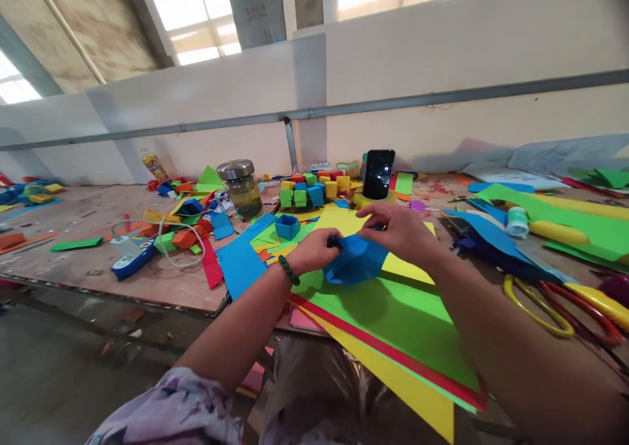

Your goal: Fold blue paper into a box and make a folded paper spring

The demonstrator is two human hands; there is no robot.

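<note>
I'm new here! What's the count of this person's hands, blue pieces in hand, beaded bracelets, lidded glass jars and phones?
Hands: 2 (left hand, right hand)
Blue piece in hand: 1
Beaded bracelet: 1
Lidded glass jar: 1
Phone: 1
Total: 6

1 dark-green beaded bracelet (289, 270); pale, purple-patterned sleeve (170, 409).

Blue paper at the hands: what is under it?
A green sheet shows below the blue paper, with edges of a red sheet and a yellow sheet under that. What lies straight beneath the blue paper is covered, as are most of the lower sheets.
</note>
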